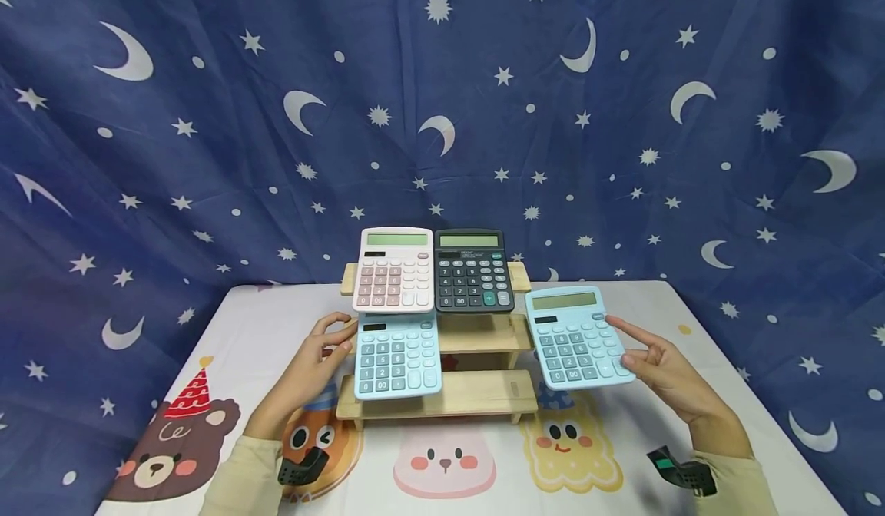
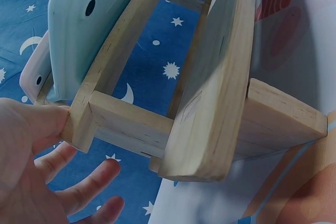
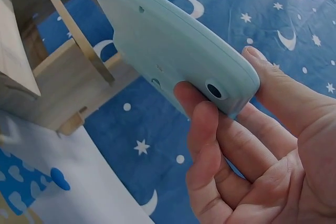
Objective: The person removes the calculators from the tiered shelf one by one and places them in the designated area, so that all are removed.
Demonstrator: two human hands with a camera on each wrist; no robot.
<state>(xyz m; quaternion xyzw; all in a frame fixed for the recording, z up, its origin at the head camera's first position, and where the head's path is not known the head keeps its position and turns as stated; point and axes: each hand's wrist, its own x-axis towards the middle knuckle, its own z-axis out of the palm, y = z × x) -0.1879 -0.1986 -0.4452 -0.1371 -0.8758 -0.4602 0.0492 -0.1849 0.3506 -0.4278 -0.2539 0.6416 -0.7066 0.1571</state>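
Observation:
My right hand (image 1: 674, 374) pinches a light blue calculator (image 1: 574, 339) by its right edge, beside the wooden stepped rack (image 1: 484, 393). In the right wrist view, the thumb is on one side of this calculator (image 3: 173, 45) and curled fingers are against its back. At the rack's left end, my left hand (image 1: 314, 366) grips the tip of the middle step. The left wrist view shows the thumb against that wooden end (image 2: 81, 124), with the other fingers spread below; part of the grip is hidden. Just beside it stands another light blue calculator (image 1: 397, 358).
A pink-and-white calculator (image 1: 394, 270) and a black calculator (image 1: 473, 274) lean side by side on the top step. White cloth with cartoon figures (image 1: 445, 462) covers the table. Behind hangs a dark blue curtain (image 1: 484, 178) with moons and stars.

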